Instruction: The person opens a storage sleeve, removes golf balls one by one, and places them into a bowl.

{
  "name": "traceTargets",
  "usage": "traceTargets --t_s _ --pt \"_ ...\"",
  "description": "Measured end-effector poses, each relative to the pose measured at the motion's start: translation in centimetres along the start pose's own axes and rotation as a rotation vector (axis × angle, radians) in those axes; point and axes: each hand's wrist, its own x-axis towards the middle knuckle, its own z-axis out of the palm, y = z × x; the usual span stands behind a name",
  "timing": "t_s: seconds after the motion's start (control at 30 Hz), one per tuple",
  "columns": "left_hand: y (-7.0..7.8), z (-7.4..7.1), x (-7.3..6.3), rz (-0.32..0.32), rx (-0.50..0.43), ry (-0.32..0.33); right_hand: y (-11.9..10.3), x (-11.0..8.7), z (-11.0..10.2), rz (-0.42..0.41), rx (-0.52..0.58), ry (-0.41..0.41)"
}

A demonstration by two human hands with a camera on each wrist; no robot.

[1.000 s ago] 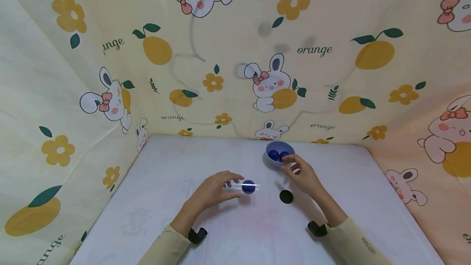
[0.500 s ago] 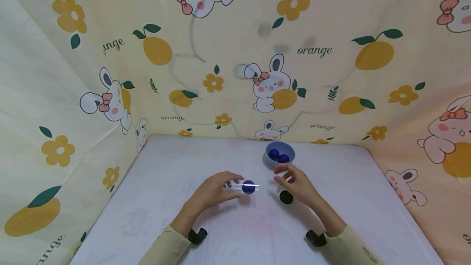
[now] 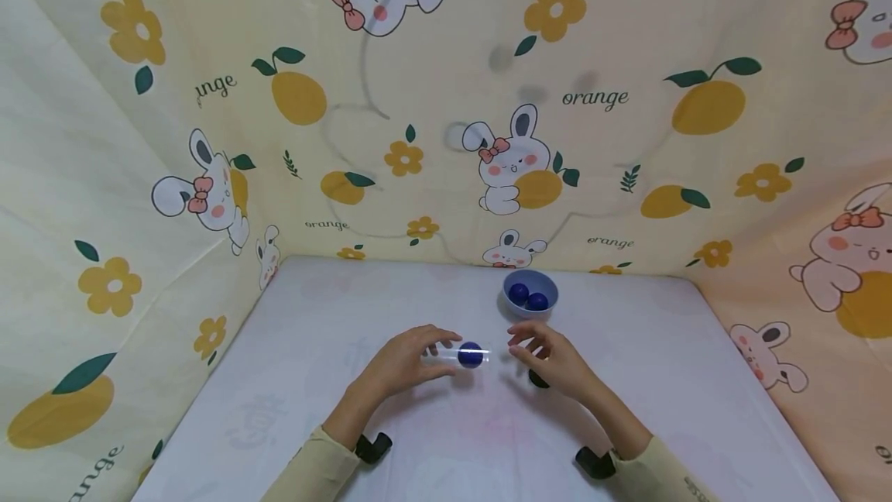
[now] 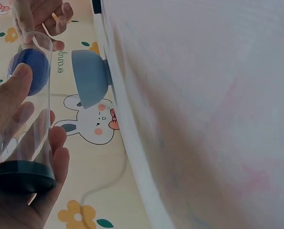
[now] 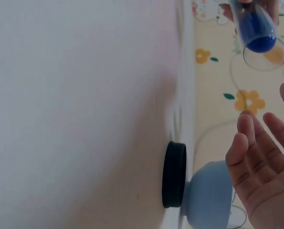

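My left hand (image 3: pixel 397 362) grips a clear plastic tube (image 3: pixel 486 353) held sideways above the table, its mouth towards the right. Inside it sits a dark blue ball (image 3: pixel 470 355), towards the mouth. The left wrist view shows a black cap (image 4: pixel 25 177) on the tube's other end, by the palm, with thumb and fingers around the clear wall. My right hand (image 3: pixel 557 362), fingers loosely bent and nothing seen between them, hovers just right of the tube's mouth. A black round lid (image 3: pixel 538 379) lies on the table below it, partly hidden by the hand in the head view.
A light blue bowl (image 3: pixel 514 311) with two dark blue balls (image 3: pixel 527 297) stands at the back of the white-covered table (image 3: pixel 334 300), beyond the right hand. A patterned cloth (image 3: pixel 432 99) hangs behind and along both sides.
My right hand has moved from the bowl's rim back and left towards the tube's mouth, now partly covering the lid. The left hand and tube have stayed in place.
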Motion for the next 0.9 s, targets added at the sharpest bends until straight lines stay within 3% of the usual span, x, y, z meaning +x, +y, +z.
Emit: traceTargets --t_s 0.17,0.43,0.9 --pt "0.1 0.0 0.0 0.005 -0.014 -0.005 0.1 -0.3 0.5 -0.052 0.014 -0.021" --pt "0.1 0.2 0.1 0.015 -0.013 -0.006 0.1 -0.5 1.1 0.003 0.077 -0.117" --pt "0.2 0.2 0.1 0.018 -0.009 -0.006 -0.1 -0.6 2.0 -0.042 0.105 -0.168"
